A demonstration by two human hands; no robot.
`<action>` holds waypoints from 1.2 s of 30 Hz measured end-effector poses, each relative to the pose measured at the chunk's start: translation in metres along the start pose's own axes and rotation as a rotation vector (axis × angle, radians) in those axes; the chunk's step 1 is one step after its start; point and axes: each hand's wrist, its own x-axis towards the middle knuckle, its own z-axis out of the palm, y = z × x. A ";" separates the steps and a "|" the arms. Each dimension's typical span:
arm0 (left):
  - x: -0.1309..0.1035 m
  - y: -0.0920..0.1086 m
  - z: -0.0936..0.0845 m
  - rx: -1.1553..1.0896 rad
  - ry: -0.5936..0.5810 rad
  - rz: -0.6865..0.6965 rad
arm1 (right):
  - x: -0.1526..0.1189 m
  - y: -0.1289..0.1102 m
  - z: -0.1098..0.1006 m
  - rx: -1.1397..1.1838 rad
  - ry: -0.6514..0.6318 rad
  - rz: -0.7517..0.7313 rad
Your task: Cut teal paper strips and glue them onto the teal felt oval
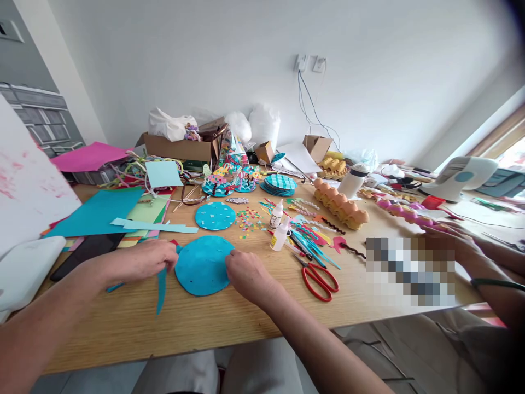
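A plain blue disc (203,265) lies near the table's front edge, between my two hands. My left hand (158,256) is closed at its left side, pinching a narrow blue paper strip (161,293) that hangs down. At the disc's right edge, my right hand (246,273) has its fingers curled together; they touch the rim, and whether they grip it is hard to tell. Behind it lies a second blue disc (215,216) dotted with pale bits. Two small glue bottles (280,235) and red-handled scissors (320,280) are to the right.
Coloured paper sheets (98,210) and pale strips (156,226) cover the left side. Confetti (249,220), stacked discs (279,185) and an egg carton (340,205) lie farther back. At the right, another person's hands (451,241) are by a pink carton strip (410,215).
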 end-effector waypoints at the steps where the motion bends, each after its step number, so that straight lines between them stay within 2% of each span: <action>1: 0.000 0.002 0.001 0.037 -0.073 0.041 | 0.000 0.001 0.001 0.005 0.006 0.000; 3: -0.001 0.005 0.003 0.076 -0.147 0.075 | 0.001 0.003 0.002 0.019 0.013 0.005; 7: -0.001 0.003 0.012 0.104 -0.101 -0.007 | 0.001 0.003 0.003 0.065 0.029 0.025; 13: 0.003 -0.016 0.023 0.164 -0.028 -0.146 | -0.014 0.015 0.001 0.192 0.115 0.076; 18: -0.008 -0.019 0.031 0.109 0.030 -0.129 | -0.043 0.044 -0.001 0.243 0.235 0.302; 20: -0.013 -0.016 0.038 0.076 0.042 -0.116 | -0.050 0.048 0.000 0.318 0.253 0.337; 23: -0.017 -0.015 0.049 0.048 0.085 -0.081 | -0.050 0.037 0.004 0.466 0.248 0.234; 27: -0.020 -0.019 0.056 0.052 0.135 -0.080 | -0.038 0.013 0.011 0.466 0.200 0.051; 30: -0.020 -0.019 0.056 0.050 0.161 -0.092 | -0.033 0.004 0.016 0.406 0.136 0.038; 36: -0.016 -0.011 0.055 0.015 0.157 -0.102 | -0.034 0.000 0.022 0.370 0.159 0.069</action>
